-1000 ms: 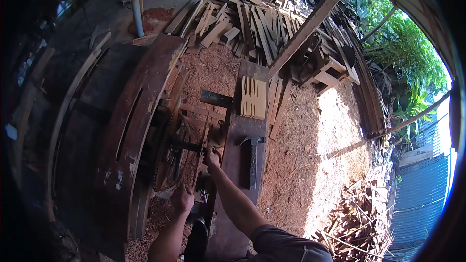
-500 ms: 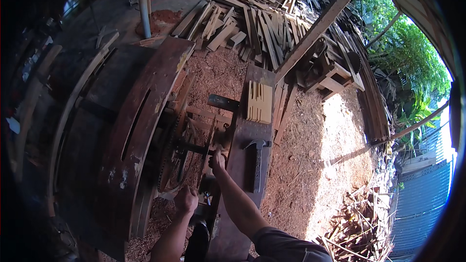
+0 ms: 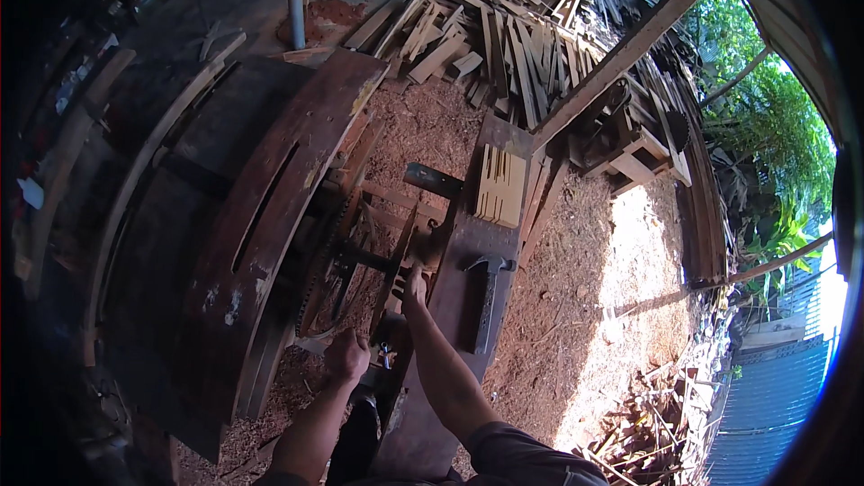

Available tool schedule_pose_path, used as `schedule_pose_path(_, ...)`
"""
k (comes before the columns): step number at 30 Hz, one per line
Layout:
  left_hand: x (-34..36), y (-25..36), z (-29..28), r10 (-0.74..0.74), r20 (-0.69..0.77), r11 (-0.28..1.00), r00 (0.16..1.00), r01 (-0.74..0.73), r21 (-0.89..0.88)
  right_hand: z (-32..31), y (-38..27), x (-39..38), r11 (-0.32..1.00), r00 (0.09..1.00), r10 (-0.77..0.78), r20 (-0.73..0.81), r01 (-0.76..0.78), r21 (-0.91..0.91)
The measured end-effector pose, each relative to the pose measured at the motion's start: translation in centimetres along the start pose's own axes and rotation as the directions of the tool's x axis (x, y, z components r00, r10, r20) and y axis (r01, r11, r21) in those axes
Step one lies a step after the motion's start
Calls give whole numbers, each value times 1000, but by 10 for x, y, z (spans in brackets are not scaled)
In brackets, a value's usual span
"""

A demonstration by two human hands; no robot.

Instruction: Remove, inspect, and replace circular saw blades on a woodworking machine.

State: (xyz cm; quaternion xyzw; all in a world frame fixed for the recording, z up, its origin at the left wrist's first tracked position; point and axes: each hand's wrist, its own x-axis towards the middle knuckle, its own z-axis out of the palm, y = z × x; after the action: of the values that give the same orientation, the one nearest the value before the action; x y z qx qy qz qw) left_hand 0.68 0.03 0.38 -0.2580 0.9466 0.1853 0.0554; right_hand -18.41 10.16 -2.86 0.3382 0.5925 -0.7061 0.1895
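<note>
Sawdust-strewn ground (image 3: 549,333) lies right of the fisted left hand (image 3: 347,355) and the right hand (image 3: 415,289), whose grip I cannot tell; hammer (image 3: 488,304) rightward, slotted pale block (image 3: 501,191) beyond.

The slotted counter (image 3: 319,117) lies to the left and the narrow counter (image 3: 477,234) to the right, with a gap between. On the narrow counter, grooved wooden blocks (image 3: 501,193) lie toward the far end, the hammer (image 3: 486,306) nearer the person. In the gap, the left grip (image 3: 346,354) is nearer, the right grip (image 3: 414,286) farther ahead, close to the narrow counter. Heaped timber (image 3: 441,58) lies beyond both counters. Right of the narrow counter is the floor (image 3: 558,297), then a corrugated sheet (image 3: 774,405).
</note>
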Motion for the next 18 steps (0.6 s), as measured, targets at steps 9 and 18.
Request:
schedule_pose_path(9,2,-2,1,32,-70,998,997,-36,-47,1,-2,6,963,990,96,-105,-119,-240)
schedule_pose_path(18,2,-5,2,76,-76,996,994,-79,-46,-4,18,20,996,995,-94,-21,93,-12)
